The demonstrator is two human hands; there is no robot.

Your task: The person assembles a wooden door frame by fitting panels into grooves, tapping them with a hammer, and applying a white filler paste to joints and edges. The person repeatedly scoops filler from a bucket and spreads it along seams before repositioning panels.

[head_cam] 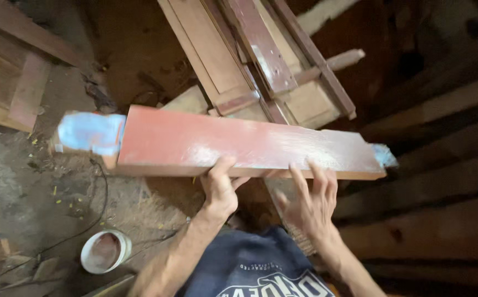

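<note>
A long wooden board [239,144], painted glossy reddish-brown with light blue patches at both ends, lies crosswise in front of me. My left hand [221,186] grips its near edge at the middle, thumb on top of the wet-looking face. My right hand [309,202] is just below the board's near edge to the right, fingers spread and blurred, fingertips touching or almost touching the edge.
A stack of painted and bare wooden panels [261,66] leans behind the board. A small white bucket [105,251] with reddish paint stands on the dirt floor at lower left, near a black cable [102,201]. Dark planks [437,181] lie at the right. More wood pieces [13,82] are at upper left.
</note>
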